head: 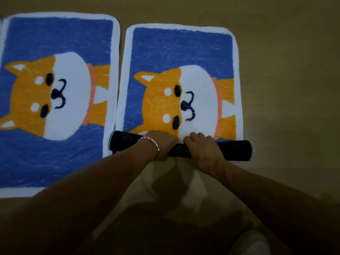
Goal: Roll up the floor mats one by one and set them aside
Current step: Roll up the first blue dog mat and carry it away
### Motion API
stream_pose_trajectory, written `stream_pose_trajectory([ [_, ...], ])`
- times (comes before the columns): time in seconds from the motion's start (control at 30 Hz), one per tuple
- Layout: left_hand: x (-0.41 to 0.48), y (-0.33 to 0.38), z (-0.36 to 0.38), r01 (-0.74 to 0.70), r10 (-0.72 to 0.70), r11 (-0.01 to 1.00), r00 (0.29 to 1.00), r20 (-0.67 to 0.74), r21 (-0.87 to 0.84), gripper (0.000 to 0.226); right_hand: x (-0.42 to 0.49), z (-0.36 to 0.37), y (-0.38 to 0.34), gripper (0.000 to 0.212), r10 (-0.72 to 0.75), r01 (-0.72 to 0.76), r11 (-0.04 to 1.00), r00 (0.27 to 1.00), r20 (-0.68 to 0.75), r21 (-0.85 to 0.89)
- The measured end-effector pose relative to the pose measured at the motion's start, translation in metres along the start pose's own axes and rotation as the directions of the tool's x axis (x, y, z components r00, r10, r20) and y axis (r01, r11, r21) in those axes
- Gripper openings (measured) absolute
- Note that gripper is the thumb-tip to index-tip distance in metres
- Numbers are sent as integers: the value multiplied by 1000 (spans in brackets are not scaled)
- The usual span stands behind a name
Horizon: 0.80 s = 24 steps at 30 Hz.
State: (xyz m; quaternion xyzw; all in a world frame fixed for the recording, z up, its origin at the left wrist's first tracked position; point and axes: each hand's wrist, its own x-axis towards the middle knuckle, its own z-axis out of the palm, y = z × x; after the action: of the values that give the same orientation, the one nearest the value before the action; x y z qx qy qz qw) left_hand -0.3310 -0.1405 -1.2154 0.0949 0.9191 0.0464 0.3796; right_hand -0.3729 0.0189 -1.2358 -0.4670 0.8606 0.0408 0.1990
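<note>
Two blue mats with an orange and white dog picture and white borders lie side by side on the floor. The right mat [182,52] is rolled up at its near end into a black roll [233,150], its dark underside outward. My left hand [161,144], with a bracelet at the wrist, grips the roll left of its middle. My right hand [202,150] grips it just to the right, fingers curled over the top. The left mat [55,43] lies flat and untouched.
Brown floor [285,70] stretches to the right of the mats and beyond them. A sliver of another white edge [0,24] shows at the far left. A white shoe [250,243] appears at the bottom right.
</note>
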Motion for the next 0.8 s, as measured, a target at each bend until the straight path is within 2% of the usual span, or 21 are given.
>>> stream_pose_trajectory([
  [0.03,2,1,-6,-15,16,1000,998,62,-13,30,-2,-1,-2,44,14,-16,999,999,-39,-47],
  [0.1,2,2,-12,-26,31,999,993,112,-47,35,-2,-1,1,39,35,-37,999,998,46,25],
  [0.17,-3,3,-8,-33,38,995,998,55,-93,41,4,-7,5,37,23,-64,982,974,225,180],
  [0.27,-8,2,6,-47,46,999,995,-83,-11,48,14,-18,9,43,14,-110,969,919,394,223],
  [0.3,-7,2,8,-39,40,999,995,-88,7,48,12,-19,8,43,10,-93,976,924,382,199],
  [0.37,-3,2,7,-14,14,1000,1000,-22,-26,47,4,-13,7,44,-27,13,996,987,158,86],
  [0.4,1,2,5,-4,6,998,1000,24,-65,48,-1,-8,6,47,-66,66,998,996,59,0],
  [0.47,6,0,1,5,7,988,997,81,-152,47,-6,-1,5,50,-75,71,992,997,-36,-104],
  [0.53,4,-2,2,-2,7,982,1000,26,-187,48,-3,-3,6,46,-18,20,999,998,56,-36],
  [0.6,0,0,10,-11,2,996,995,-103,-85,54,7,-12,10,46,-6,-10,996,982,188,87],
  [0.67,-3,5,15,12,-11,1000,989,-145,2,57,18,-18,16,47,-19,-36,985,949,314,167],
  [0.73,1,7,11,44,-47,999,995,-87,-27,53,15,-17,17,49,-35,2,993,960,278,118],
  [0.8,9,6,2,53,-53,995,999,2,-85,48,6,-6,16,52,-52,56,996,996,69,-66],
])
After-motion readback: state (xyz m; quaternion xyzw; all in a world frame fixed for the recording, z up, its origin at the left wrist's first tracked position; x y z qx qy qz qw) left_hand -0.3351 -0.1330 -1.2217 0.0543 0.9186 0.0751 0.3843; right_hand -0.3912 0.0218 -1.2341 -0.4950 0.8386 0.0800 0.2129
